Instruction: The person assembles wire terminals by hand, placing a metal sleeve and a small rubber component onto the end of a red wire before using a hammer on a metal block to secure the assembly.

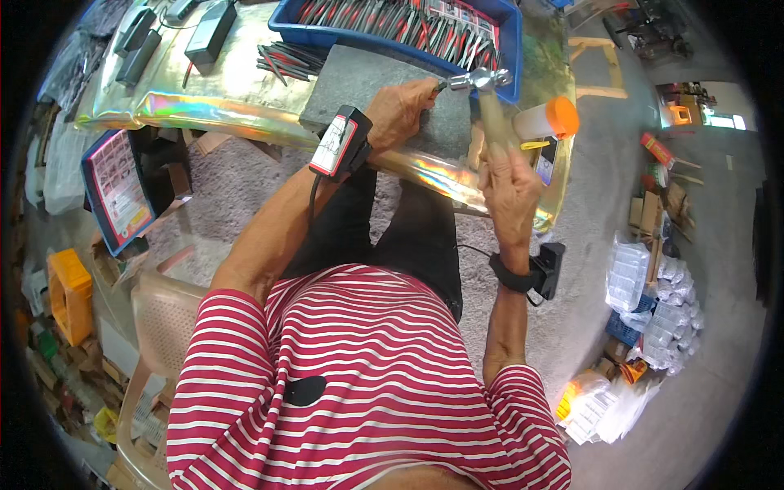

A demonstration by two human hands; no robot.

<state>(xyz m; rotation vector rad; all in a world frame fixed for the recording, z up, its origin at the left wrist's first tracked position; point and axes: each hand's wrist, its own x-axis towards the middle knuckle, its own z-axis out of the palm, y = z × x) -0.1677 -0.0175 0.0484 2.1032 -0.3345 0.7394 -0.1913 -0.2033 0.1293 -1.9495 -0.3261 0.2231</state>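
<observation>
My right hand (510,184) is closed around the pale handle of a hammer (493,114). Its shiny metal head is over the right part of a grey slab (351,82) on the table. Above the slab, my left hand (402,113) is closed, its fingertips pinched beside the hammer head. A small dark tip shows at those fingers, but what it belongs to is hidden. Left of the slab lies a small pile of thin dark and red pieces (287,62). Behind it, a blue bin (512,45) is packed with many similar pieces.
A white jar with an orange lid (547,120) stands at the table's right edge. Dark box-shaped devices (210,34) lie at the far left on the shiny table cover (220,110). A plastic chair (167,314) and an orange crate (70,296) are at lower left.
</observation>
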